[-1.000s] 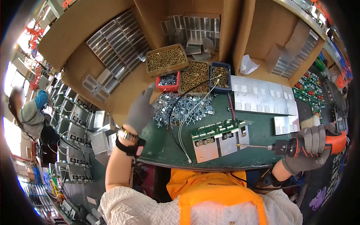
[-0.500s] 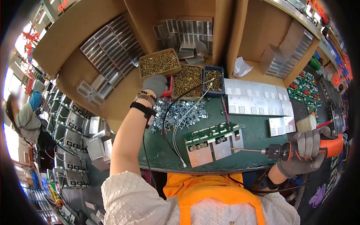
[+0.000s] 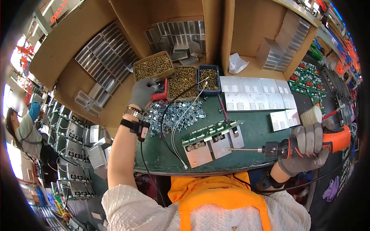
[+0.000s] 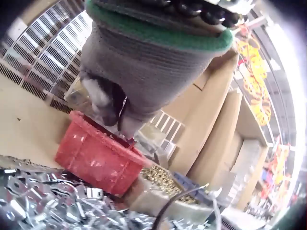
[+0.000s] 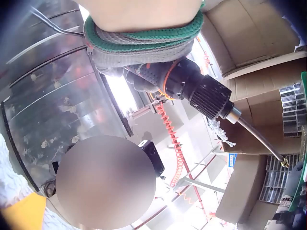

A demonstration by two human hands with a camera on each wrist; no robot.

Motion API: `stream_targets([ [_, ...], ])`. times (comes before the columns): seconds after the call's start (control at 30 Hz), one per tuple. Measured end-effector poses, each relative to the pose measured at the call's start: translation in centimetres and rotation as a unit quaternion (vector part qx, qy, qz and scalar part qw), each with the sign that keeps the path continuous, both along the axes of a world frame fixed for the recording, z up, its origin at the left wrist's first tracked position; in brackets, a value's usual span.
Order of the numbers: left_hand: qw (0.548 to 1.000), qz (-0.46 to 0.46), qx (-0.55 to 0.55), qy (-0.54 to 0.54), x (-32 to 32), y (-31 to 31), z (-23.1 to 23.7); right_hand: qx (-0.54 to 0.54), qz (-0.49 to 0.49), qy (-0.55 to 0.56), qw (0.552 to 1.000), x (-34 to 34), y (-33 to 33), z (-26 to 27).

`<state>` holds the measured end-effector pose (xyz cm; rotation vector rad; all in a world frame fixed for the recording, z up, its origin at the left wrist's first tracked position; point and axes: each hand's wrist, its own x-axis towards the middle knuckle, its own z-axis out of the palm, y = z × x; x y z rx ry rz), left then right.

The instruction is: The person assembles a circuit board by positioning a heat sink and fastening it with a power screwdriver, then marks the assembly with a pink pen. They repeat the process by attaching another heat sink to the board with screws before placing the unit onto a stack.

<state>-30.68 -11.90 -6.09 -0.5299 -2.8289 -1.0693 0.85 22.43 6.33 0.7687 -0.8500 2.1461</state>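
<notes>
My gloved left hand (image 3: 142,93) is at the red bin (image 4: 98,155), its curled fingers at the rim in the left wrist view. Small metal parts lie in this bin; I cannot tell whether the fingertips hold one. My gloved right hand (image 3: 308,148) grips an orange and black power screwdriver (image 3: 336,139). Its long bit (image 5: 261,139) points left, with a brass-coloured screw (image 5: 285,163) at the tip. That tip overlaps a metal plate (image 3: 220,148) in the head view. Along the plates' upper edge runs a green circuit board (image 3: 206,132) carrying black components.
Loose metal clips (image 3: 173,115) are heaped before the bins. Brass screws fill a cardboard box (image 3: 135,73) and a blue bin (image 3: 219,82). Cables (image 3: 175,133) cross the heap. Silver heat sinks (image 3: 254,101) stand in rows at right. Another person (image 3: 27,134) is at far left.
My left hand reached right into the red bin, then drew back slightly to its near left side. My right hand keeps its grip on the screwdriver. The head view has shifted a little.
</notes>
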Motion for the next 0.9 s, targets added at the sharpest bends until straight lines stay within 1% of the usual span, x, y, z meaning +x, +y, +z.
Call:
stream_targets([
  [0.07, 0.996, 0.056, 0.054, -0.041, 0.7, 0.0, 0.6, 0.02, 0.0, 0.001, 1.0, 0.1, -0.2, 0.1],
  [0.17, 0.995, 0.068, 0.037, -0.055, 0.0, -0.7, -0.1, -0.015, -0.01, 0.003, 1.0, -0.2, -1.5, 0.3],
  [0.2, 0.996, 0.068, 0.037, -0.055, 0.4, -0.7, 0.3, -0.027, -0.015, 0.001, 1.0, -0.2, -1.7, 0.3],
  [0.23, 0.987, 0.046, 0.114, -0.104, 1.4, -0.2, 1.4, 0.002, 0.008, 0.003, 1.0, -0.1, -1.2, 0.4],
  [0.27, 0.97, 0.02, 0.189, -0.153, 2.5, 0.5, 2.5, 0.003, 0.003, 0.006, 1.0, -0.1, -1.3, 0.6],
  [0.3, 0.97, 0.012, 0.189, -0.153, 4.2, 1.6, 3.9, 0.007, -0.001, 0.016, 1.0, -0.1, -1.5, 0.8],
  [0.37, 0.934, -0.059, 0.292, -0.2, 9.4, 4.1, 6.7, 0.02, -0.016, 0.036, 0.999, -0.3, -1.6, 1.4],
  [0.47, 0.925, -0.107, 0.293, -0.218, 16.2, 6.5, 8.6, 0.02, -0.054, 0.052, 0.997, -0.6, -2.9, 2.3],
  [0.5, 0.933, -0.124, 0.279, -0.191, 18.1, 7.0, 9.0, 0.044, -0.06, 0.055, 0.996, -0.6, -3.0, 2.3],
  [0.53, 0.94, -0.139, 0.264, -0.163, 19.5, 7.4, 9.1, 0.078, -0.039, 0.063, 0.994, -0.7, -2.8, 2.3],
  [0.57, 0.939, -0.144, 0.263, -0.168, 20.3, 7.6, 9.1, 0.086, -0.047, 0.064, 0.993, -0.8, -2.9, 2.2],
  [0.63, 0.934, -0.149, 0.294, -0.14, 21.4, 7.8, 9.0, 0.093, -0.059, 0.062, 0.992, -0.9, -3.5, 2.2],
  [0.83, 0.938, -0.164, 0.282, -0.119, 22.1, 7.9, 8.7, 0.103, -0.057, 0.076, 0.99, -1.1, -4.7, 2.3],
  [0.9, 0.937, -0.162, 0.286, -0.117, 22.5, 8.0, 8.7, 0.082, -0.063, 0.069, 0.992, -1.1, -5.2, 2.4],
])
